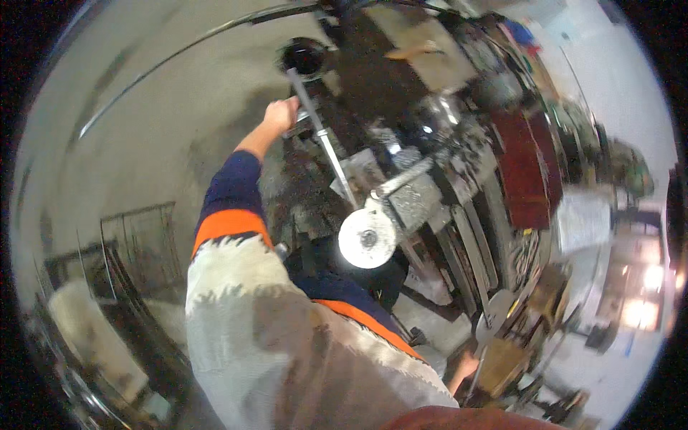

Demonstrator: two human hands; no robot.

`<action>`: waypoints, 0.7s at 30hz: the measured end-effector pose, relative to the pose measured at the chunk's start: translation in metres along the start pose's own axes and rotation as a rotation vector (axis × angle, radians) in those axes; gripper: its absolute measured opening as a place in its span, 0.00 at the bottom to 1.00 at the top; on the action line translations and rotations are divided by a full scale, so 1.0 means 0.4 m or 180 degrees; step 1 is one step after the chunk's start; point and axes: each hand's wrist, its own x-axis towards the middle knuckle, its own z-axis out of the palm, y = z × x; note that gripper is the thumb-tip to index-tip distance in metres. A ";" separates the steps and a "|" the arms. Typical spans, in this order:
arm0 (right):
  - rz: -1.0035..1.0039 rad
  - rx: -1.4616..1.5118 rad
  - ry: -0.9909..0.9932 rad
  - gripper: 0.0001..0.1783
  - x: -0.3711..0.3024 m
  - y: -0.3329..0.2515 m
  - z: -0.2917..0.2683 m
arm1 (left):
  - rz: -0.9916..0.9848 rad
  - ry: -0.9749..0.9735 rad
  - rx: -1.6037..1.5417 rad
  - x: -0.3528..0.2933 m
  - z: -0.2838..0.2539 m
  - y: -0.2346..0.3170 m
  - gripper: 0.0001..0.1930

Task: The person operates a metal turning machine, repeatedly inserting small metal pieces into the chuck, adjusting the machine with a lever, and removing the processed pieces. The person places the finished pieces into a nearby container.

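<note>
My left hand (pixel 282 115) is closed at the upper middle, beside a long metal bar (pixel 326 143); what its fingers grip is hidden behind the knuckles. The bar slants from a round black opening (pixel 304 57) down toward a pale round disc (pixel 367 238) with a dark hub. From the disc's top, a light metal arm (pixel 405 178) reaches up to the right. My right hand (pixel 466 365), small and blurred at the lower right, is closed next to a thin rod (pixel 476 376). A flat grey disc (pixel 494 317) sits just above that hand.
Several long metal bars (pixel 473 247) lie right of the pale disc. Beyond them are a dark red panel (pixel 522 168) and a white sheet (pixel 582 218). A dark metal frame (pixel 143 244) stands at the left by the wall. A curved rod (pixel 193 44) crosses the upper left.
</note>
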 end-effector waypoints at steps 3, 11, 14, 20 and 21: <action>-0.0391 -0.0642 -0.0171 0.17 0.050 0.030 -0.023 | 0.0023 0.0249 0.0052 0.015 0.030 -0.031 0.09; -0.0333 0.0168 -0.0036 0.20 0.140 -0.196 -0.093 | -0.0726 0.0606 -0.0590 -0.020 0.062 0.006 0.10; -0.0511 0.0015 0.0234 0.19 0.140 -0.209 -0.079 | -0.0794 0.0575 -0.0808 -0.026 0.046 0.000 0.10; -0.0374 -0.0423 -0.0262 0.22 0.091 -0.240 -0.126 | -0.0776 0.0631 -0.0841 -0.023 0.059 -0.001 0.10; -0.0260 -0.0345 -0.0327 0.21 0.082 -0.246 -0.135 | -0.0782 0.0666 -0.0832 -0.019 0.071 -0.003 0.10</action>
